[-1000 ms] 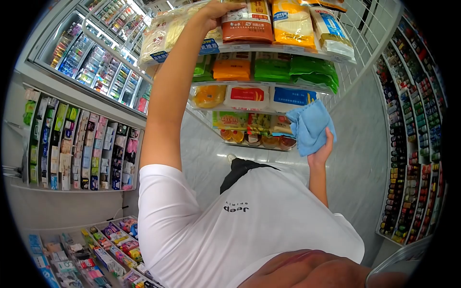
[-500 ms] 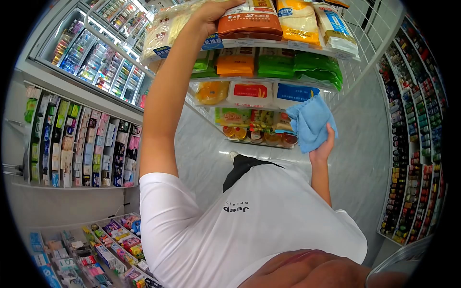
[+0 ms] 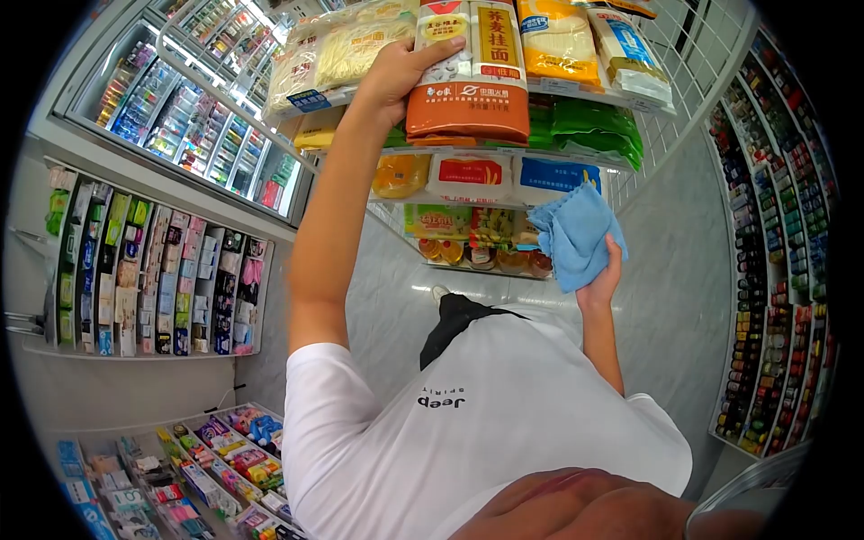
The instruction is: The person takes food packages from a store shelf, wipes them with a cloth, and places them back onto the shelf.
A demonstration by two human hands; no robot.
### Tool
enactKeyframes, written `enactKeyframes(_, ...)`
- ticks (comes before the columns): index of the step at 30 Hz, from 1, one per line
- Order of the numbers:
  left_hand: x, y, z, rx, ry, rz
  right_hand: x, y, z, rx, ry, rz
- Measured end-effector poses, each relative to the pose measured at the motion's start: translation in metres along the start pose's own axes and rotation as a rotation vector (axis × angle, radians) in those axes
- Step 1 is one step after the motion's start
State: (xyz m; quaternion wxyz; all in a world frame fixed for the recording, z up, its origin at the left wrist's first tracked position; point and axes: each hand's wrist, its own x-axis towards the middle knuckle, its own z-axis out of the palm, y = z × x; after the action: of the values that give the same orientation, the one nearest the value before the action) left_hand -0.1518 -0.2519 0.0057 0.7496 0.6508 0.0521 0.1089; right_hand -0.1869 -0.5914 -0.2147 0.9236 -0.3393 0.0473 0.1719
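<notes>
Drawn nearer over the shelf (image 3: 551, 86) edge, the likely heavy, slick pack (image 3: 468, 112), best held by both sides, is pinched in left fingers (image 3: 443, 51) while right fingers (image 3: 615, 258) clasp a cloth (image 3: 578, 236).

Grey marble-look floor (image 3: 670, 261), stocked shelves (image 3: 778, 270).

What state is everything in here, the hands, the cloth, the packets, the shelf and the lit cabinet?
Left hand: gripping, thumb across the packet's front.
Red-brown noodle packet: held, jutting past the shelf's front edge.
Right hand: closed on the cloth.
Blue cloth: bunched up.
Green packet: lying one level down.
Top shelf: stocked.
Drinks cabinet: lit; I can't tell whether its doors are shut.
</notes>
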Motion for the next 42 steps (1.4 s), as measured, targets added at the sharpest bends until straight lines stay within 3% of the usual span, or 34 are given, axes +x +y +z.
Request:
enactKeyframes(13,-0.104,-0.041,0.043,-0.393,0.039,-0.017,-0.017,-0.004,0.016,-0.031,0.001,0.048)
enactKeyframes(22,-0.158,-0.101,0.072,-0.163,0.069,0.018,-0.05,-0.007,0.053,0.111,-0.211,0.231)
enactKeyframes(25,-0.167,-0.121,0.081,-0.046,0.072,0.057,-0.062,-0.003,0.072,-0.235,-0.286,0.087)
enactKeyframes(28,-0.173,-0.137,0.085,-0.024,0.081,0.001,-0.065,-0.001,0.07,-0.212,-0.17,0.125)
enactKeyframes(29,-0.175,-0.147,0.085,-0.07,0.071,-0.016,-0.064,0.0,0.068,-0.228,-0.165,0.104)
enactKeyframes(32,-0.182,-0.165,0.09,-0.839,0.088,-0.238,-0.064,0.002,0.062,-0.258,-0.16,0.055)
enactKeyframes(36,-0.191,-0.2,0.101,-0.996,0.136,-0.478,-0.067,-0.005,0.069,-0.281,-0.168,0.072)
enactKeyframes(37,-0.199,-0.229,0.095,-1.104,0.015,-0.417,-0.068,-0.006,0.069,-0.291,-0.168,0.083)
enactKeyframes(42,-0.198,-0.215,0.099,-1.161,-0.05,-0.423,-0.067,-0.002,0.062,-0.336,-0.199,0.038)
